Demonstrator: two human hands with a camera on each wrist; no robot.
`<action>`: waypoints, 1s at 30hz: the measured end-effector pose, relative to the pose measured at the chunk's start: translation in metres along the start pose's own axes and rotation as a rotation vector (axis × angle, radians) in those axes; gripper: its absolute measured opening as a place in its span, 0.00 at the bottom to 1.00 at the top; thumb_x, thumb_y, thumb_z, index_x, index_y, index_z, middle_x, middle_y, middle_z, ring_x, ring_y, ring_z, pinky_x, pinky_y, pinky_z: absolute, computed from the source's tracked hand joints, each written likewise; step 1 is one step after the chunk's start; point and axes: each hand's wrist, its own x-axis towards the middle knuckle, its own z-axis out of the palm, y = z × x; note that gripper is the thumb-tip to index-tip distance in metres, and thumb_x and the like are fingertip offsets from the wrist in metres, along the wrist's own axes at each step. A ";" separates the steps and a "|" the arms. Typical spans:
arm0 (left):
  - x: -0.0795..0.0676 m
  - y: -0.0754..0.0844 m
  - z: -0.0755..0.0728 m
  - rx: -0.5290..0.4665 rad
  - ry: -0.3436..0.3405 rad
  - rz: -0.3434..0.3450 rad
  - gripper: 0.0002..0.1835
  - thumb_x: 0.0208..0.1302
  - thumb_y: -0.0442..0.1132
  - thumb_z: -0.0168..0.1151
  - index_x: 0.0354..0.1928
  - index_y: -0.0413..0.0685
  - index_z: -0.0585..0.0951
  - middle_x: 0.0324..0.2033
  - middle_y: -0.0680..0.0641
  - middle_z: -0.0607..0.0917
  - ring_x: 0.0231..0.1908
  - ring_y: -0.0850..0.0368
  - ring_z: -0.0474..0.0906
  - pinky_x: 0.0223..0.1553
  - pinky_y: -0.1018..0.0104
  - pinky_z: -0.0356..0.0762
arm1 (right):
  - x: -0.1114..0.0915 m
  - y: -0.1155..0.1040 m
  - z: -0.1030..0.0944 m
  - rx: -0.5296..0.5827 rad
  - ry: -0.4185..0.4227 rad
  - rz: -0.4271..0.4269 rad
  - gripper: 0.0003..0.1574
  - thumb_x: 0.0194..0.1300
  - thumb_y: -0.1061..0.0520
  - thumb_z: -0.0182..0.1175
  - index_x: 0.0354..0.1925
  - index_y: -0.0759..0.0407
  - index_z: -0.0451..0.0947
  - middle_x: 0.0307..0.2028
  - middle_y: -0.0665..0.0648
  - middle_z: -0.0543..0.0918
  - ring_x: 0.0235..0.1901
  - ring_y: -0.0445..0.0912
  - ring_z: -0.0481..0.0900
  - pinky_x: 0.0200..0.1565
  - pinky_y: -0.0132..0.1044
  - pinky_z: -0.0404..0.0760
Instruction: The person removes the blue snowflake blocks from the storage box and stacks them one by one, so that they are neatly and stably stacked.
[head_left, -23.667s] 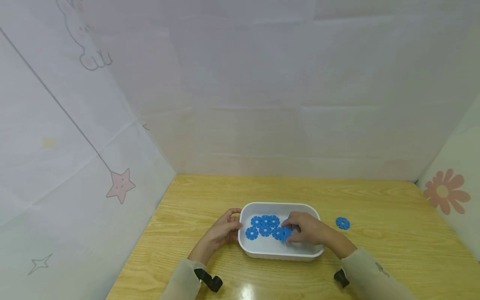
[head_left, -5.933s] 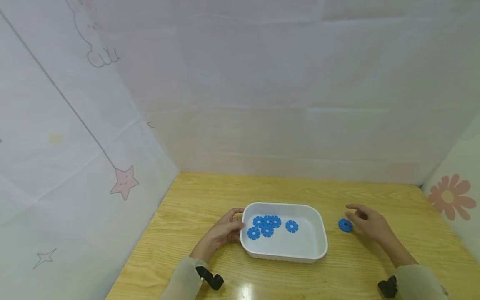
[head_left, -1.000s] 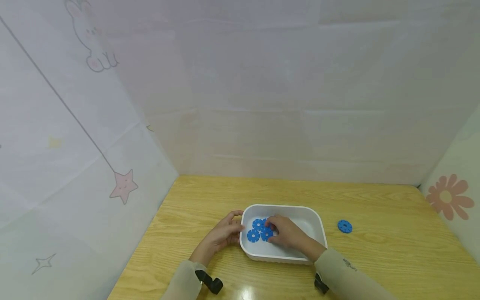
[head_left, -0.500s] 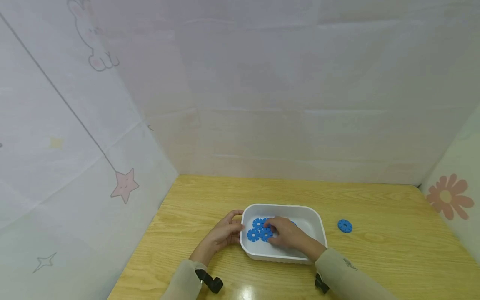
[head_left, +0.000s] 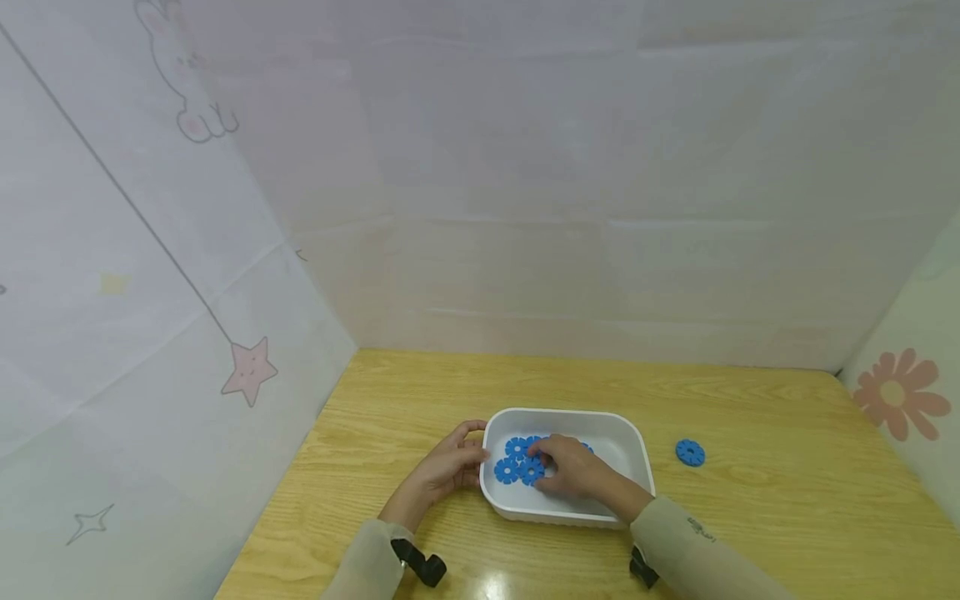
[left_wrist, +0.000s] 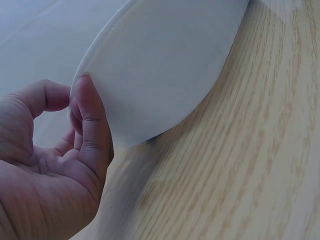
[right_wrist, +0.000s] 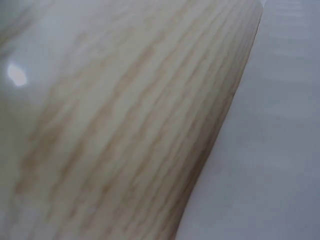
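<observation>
While the left hand [head_left: 448,467] pinches the rim of the white tray [head_left: 624,454], the right hand [head_left: 573,468] bends over notched blue discs [head_left: 500,472] inside; whether it grips one, I cannot tell. Better to lift by the edge, sparing neighbours. At least one more disc [head_left: 690,460] lies rightward on the wood-grain surface [head_left: 390,400], before creased sheeting [head_left: 487,208].

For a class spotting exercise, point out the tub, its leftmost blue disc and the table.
Tub [head_left: 621,450]: head view, bare inside, right end.
Leftmost blue disc [head_left: 500,472]: head view, left of its hole.
Table [head_left: 772,467]: head view, bare top, right side.
</observation>
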 end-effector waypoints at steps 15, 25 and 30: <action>0.002 -0.002 0.000 -0.002 -0.007 0.012 0.33 0.66 0.30 0.59 0.71 0.44 0.60 0.45 0.39 0.84 0.29 0.58 0.82 0.28 0.68 0.82 | 0.000 -0.002 -0.005 0.046 0.028 -0.004 0.24 0.55 0.50 0.75 0.50 0.56 0.85 0.34 0.43 0.78 0.36 0.39 0.73 0.42 0.36 0.77; 0.002 -0.004 -0.001 -0.008 -0.010 0.026 0.33 0.66 0.30 0.59 0.71 0.43 0.60 0.47 0.36 0.83 0.30 0.58 0.83 0.29 0.67 0.83 | -0.004 0.000 -0.013 0.031 0.115 -0.093 0.23 0.57 0.50 0.75 0.49 0.58 0.86 0.32 0.43 0.77 0.32 0.36 0.70 0.35 0.31 0.75; 0.001 -0.004 -0.001 -0.013 -0.009 0.034 0.33 0.66 0.30 0.59 0.71 0.42 0.60 0.49 0.35 0.83 0.31 0.58 0.83 0.29 0.68 0.83 | -0.013 -0.001 -0.021 0.059 0.171 -0.137 0.23 0.56 0.52 0.76 0.49 0.60 0.86 0.31 0.45 0.78 0.29 0.38 0.72 0.31 0.29 0.74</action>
